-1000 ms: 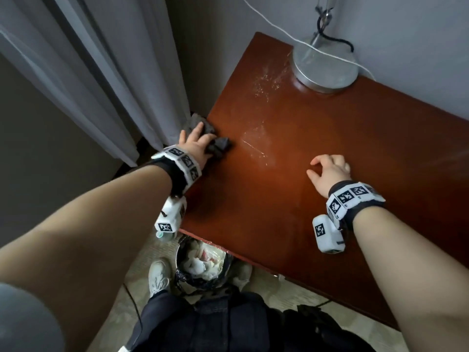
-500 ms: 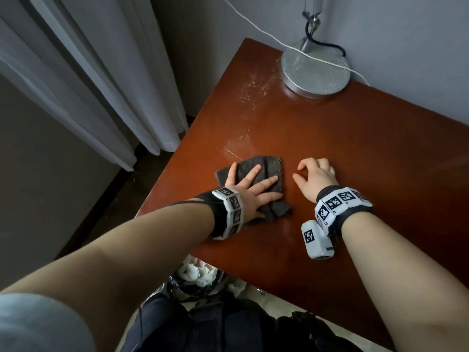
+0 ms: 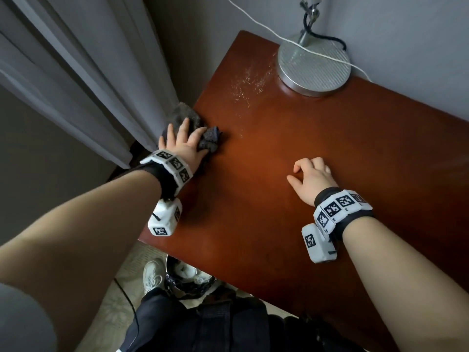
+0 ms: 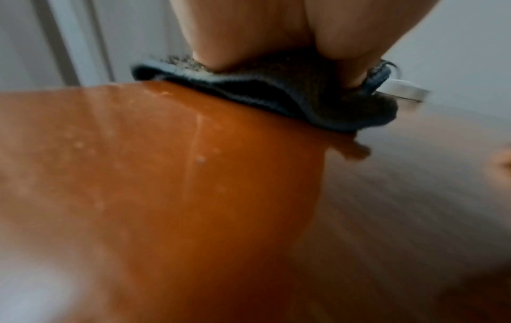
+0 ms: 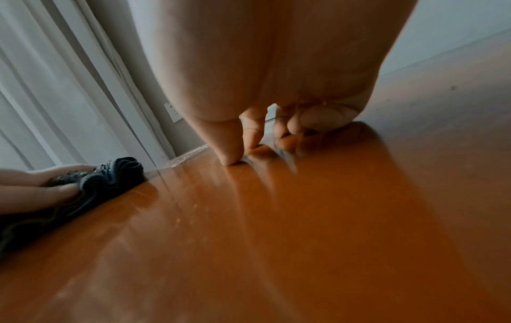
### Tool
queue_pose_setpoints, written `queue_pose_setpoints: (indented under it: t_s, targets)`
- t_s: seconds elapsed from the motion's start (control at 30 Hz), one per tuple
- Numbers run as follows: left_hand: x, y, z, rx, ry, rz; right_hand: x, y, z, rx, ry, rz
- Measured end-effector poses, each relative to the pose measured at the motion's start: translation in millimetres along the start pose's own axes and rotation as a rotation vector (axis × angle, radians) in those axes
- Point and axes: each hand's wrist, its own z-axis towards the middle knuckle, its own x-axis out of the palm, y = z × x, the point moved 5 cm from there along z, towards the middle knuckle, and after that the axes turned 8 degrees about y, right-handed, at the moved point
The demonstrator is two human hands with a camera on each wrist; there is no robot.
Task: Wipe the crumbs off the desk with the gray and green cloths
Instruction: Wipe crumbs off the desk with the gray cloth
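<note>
A dark gray cloth (image 3: 210, 139) lies bunched at the left edge of the red-brown desk (image 3: 317, 148), partly hanging over it. My left hand (image 3: 181, 141) presses flat on it with fingers spread. In the left wrist view the fingers (image 4: 235, 43) bear down on the cloth (image 4: 276, 91), and a few crumbs (image 4: 200, 159) lie in front. A patch of crumbs (image 3: 247, 85) sits near the back left. My right hand (image 3: 311, 174) rests on the desk with curled fingers and holds nothing; its fingertips (image 5: 232, 157) touch the wood. No green cloth is in view.
A round metal lamp base (image 3: 313, 64) stands at the back of the desk with a white cable (image 3: 253, 19) across it. A pale curtain (image 3: 76, 72) hangs just left of the desk. Below the front edge sit a waste bin (image 3: 187, 278) and my shoe (image 3: 152, 275).
My left hand swept the gray cloth from the desk's middle back to the left edge. The crumb streak near the middle is gone. My right hand stayed put.
</note>
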Motion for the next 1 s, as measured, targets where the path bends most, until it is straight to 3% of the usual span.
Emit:
queue_pose_setpoints:
  t_s: [0.17,0.23,0.3,0.37,0.5,0.63,0.77,0.9,1.0]
  targets:
    - [34.4,-60.8,-35.2,0.279,0.115,0.247,-11.2,-1.8,10.7,-0.016,0.032,0.041]
    - [57.1,-94.0,-52.2,0.469,0.230,0.433,-25.5,-1.5,18.9,-0.003,-0.046,0.046]
    - [74.1,-114.7,-56.3,0.560,0.338,0.608,-39.1,-2.3,27.6,0.037,-0.126,-0.022]
    - [70.1,-120.2,-41.5,0.526,0.319,0.620,-43.1,-1.8,38.4,0.070,-0.097,-0.056]
    - [20.9,-88.4,12.7,0.274,0.073,0.406,-27.6,1.1,55.3,0.152,0.065,-0.111]
    - [-18.1,-28.0,53.7,0.009,0.060,0.148,-17.4,-2.5,60.2,0.136,0.117,-0.158]
    - [-29.1,-3.8,58.2,0.026,-0.025,-0.103,-16.0,-4.7,60.5,0.112,0.148,-0.160]
    - [-49.0,0.0,50.4,0.021,-0.059,-0.078,-16.9,-2.5,60.0,0.117,0.198,-0.161]
    - [-67.9,-13.6,41.2,0.141,-0.139,-0.122,-34.1,-2.2,66.4,0.111,0.220,-0.153]
